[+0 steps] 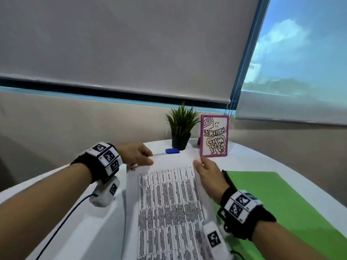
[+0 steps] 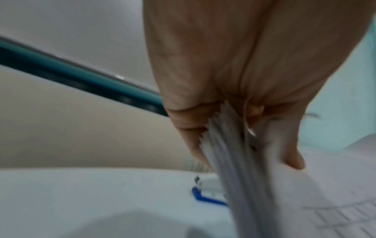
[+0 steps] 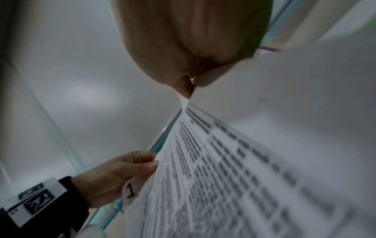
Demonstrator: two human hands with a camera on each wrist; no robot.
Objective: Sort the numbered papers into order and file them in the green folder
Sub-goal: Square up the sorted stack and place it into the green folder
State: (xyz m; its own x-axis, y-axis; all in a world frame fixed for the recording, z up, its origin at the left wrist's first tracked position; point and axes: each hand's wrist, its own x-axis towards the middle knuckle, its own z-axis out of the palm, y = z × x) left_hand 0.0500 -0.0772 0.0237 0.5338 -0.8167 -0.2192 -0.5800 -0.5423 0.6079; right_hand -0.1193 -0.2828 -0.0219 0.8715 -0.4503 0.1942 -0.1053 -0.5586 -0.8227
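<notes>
Both hands hold the stack of numbered papers [image 1: 169, 199] off the white worktop [image 1: 262, 162], just beside the green folder [image 1: 277, 196], which lies flat on the worktop on the stack's right. The left hand [image 1: 137, 154] has its grip closed on the stack's far left corner, thumb on top and fingers [image 2: 293, 154] beneath; the left wrist view shows several sheet edges fanned between them. The right hand [image 1: 208, 175] pinches the far right edge, thumb and fingertip meeting on the paper in the right wrist view. A handwritten "1" shows on a curled corner by the left hand in that same view, so the sorting looks done or nearly so, though the other page numbers cannot be read.

My judgement is that the step in hand is squaring up the gathered sheets before filing. The folder appears closed, so the next move calls for freeing one hand to lift its cover while the other keeps the stack pinched together, then sliding the sheets in without letting the edges splay. Beyond the folder, a potted plant [image 1: 181, 126], a pink-framed picture [image 1: 214, 136] and a small blue object [image 1: 172, 151] stand well apart.
</notes>
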